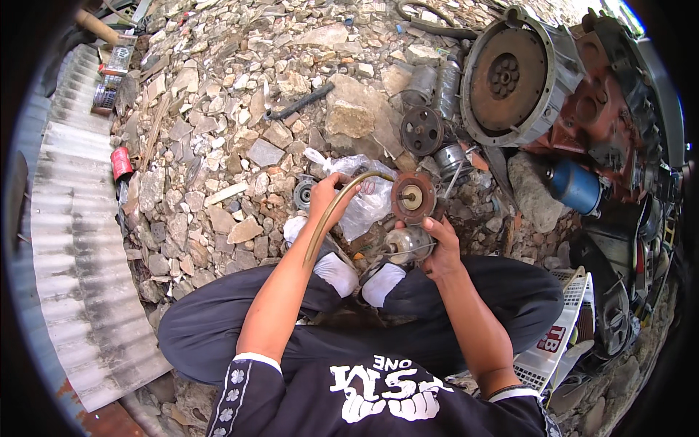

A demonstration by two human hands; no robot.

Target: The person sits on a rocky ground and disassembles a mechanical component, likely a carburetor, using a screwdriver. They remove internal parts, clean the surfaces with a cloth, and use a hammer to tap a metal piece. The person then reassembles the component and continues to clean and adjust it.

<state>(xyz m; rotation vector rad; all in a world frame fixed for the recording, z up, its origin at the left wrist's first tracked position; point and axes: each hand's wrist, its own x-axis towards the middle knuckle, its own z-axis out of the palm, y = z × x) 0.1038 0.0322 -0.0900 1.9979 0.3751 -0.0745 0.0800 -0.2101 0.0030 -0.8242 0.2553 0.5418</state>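
My left hand (331, 200) is closed on a curved, olive-brown hose (314, 237), which arches over to the top of a rusty round flange (413, 182) with a pale centre and a small shaft. My right hand (440, 244) grips this part, which has a dull, cylindrical bowl (404, 246) below the flange; the fingers behind it are hidden. Beyond my left hand lie a clear plastic bag (357, 217) and a small grey round part (303, 195), on the stones between and beyond my feet.
Rubble (211, 131) covers the ground. At right stand a large flywheel housing (473, 80), a red engine block (590, 109), a pulley (411, 131), a blue cylinder (571, 186) and a white crate (539, 375). Corrugated sheeting (84, 255) runs along the left; a black hose (298, 102) lies ahead.
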